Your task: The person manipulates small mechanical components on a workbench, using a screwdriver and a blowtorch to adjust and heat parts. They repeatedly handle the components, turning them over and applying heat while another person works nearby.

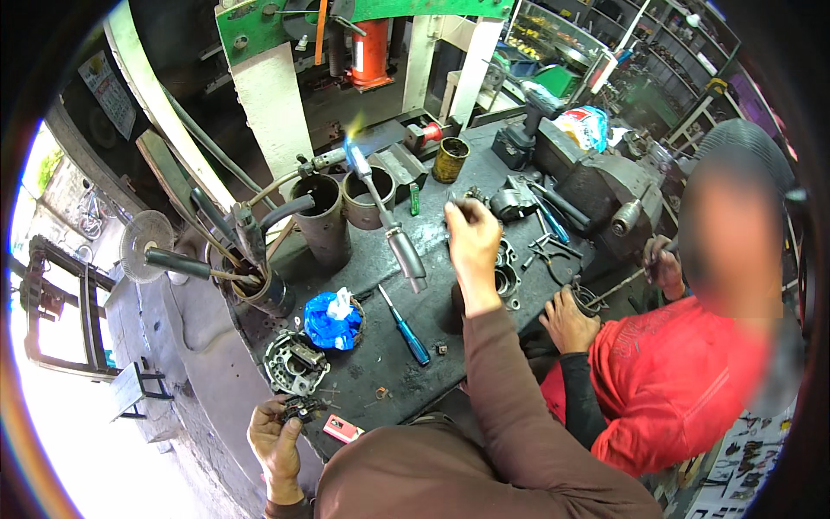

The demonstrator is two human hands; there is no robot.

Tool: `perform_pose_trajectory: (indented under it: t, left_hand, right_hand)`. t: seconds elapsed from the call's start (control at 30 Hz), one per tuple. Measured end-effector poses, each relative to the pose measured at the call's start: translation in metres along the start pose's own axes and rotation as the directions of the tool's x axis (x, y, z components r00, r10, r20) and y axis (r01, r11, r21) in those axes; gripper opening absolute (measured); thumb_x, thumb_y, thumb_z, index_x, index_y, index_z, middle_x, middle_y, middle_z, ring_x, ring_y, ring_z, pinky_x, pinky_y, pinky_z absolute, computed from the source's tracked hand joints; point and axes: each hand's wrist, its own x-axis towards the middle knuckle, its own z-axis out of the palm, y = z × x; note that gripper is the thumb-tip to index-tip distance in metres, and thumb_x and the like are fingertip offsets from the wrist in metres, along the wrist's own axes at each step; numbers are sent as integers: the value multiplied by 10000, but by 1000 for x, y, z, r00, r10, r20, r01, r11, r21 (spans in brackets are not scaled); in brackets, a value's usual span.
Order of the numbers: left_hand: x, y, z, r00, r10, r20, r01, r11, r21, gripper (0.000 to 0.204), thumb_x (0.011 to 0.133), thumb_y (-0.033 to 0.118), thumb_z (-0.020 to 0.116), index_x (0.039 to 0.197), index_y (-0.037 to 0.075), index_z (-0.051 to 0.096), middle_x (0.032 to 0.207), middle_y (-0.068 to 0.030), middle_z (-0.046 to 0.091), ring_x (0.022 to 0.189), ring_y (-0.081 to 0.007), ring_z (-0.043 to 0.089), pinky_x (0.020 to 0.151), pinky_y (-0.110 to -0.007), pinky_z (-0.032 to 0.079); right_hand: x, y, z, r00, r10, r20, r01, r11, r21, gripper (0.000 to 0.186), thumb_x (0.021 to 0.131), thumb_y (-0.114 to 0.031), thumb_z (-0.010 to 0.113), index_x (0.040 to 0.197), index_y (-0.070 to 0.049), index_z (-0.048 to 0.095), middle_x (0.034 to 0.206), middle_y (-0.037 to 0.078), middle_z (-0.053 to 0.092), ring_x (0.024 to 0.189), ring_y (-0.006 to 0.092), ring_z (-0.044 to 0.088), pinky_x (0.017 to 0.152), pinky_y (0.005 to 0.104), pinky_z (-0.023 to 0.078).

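My left hand (277, 445), at the bench's near left corner, grips a small dark electrical-looking part (303, 408) with thin pins or wires. Stretched out over the bench, my right hand (474, 246) has its fingers pinched together; what they hold, if anything, is hidden. Left of it, a long metal tool (405, 253) with a tubular handle leans over a metal can (370, 195). Its tip sits in the flame of a gas torch (327, 159). Between my hands lie a blue-handled screwdriver (406, 333), a round engine cover (294, 363) and a red-and-white small box (343, 428).
A co-worker in a red shirt (666, 372) works close on my right, hands over a ring-shaped part (588, 298). Blue plastic (331, 320), a tool-filled can (266, 294), a yellow can (450, 160), a cordless drill (527, 125) and a vise (609, 182) crowd the bench (363, 394).
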Motion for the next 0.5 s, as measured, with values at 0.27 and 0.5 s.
perform_pose_trajectory:
  t: [0.27,0.5]
  left_hand:
    - [-2,3,14,954,-139,264,211,939,-271,444,841,141,906,1133,21,595,1199,-127,684,1081,-243,689,1004,-392,541]
    - [0,7,35,888,-180,423,336,882,-329,405,870,138,886,1132,55,589,1186,-114,680,1087,-254,698,1022,-412,560]
  right_hand:
    - [-205,-60,-40,694,417,587,-456,886,-89,138,973,-31,741,1092,-5,676,989,37,717,904,106,672,773,285,568]
    - [-266,-40,-34,521,502,690,-635,769,-80,206,985,-68,752,1174,12,739,996,31,743,887,85,653,799,269,547]
